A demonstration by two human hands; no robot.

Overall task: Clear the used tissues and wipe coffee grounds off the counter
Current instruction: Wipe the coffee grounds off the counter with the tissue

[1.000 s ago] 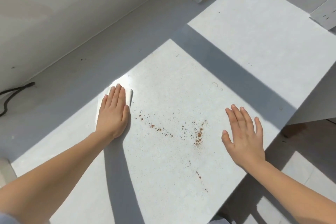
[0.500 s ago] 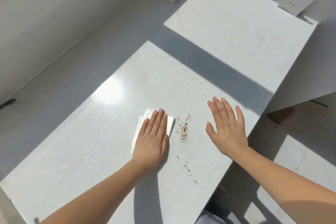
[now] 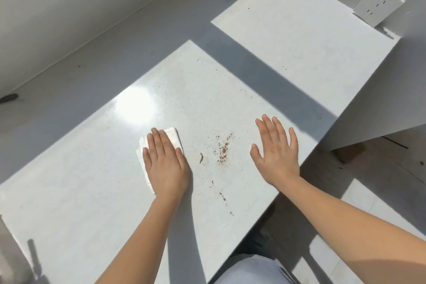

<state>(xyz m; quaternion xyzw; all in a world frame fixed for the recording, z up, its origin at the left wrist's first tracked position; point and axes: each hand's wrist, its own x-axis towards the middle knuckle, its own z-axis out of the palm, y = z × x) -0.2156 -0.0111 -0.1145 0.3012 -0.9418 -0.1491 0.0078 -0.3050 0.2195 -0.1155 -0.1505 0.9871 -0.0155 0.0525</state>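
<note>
While coffee grounds lie scattered on the white counter, a folded tissue is pressed flat under the left hand.

Both hands are spread open, nothing gripped — the right hand is laid flat just beyond the grounds. Even pressure is best kept on the tissue, swept in one pass toward the right palm — the specks near the front edge are easily missed.

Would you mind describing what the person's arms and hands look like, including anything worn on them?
Both forearms are bare up to the frame edge, with no sleeves in view. The left hand and right hand wear no gloves, and no rings, watch or bracelets show. Nails look short and unpainted.
</note>
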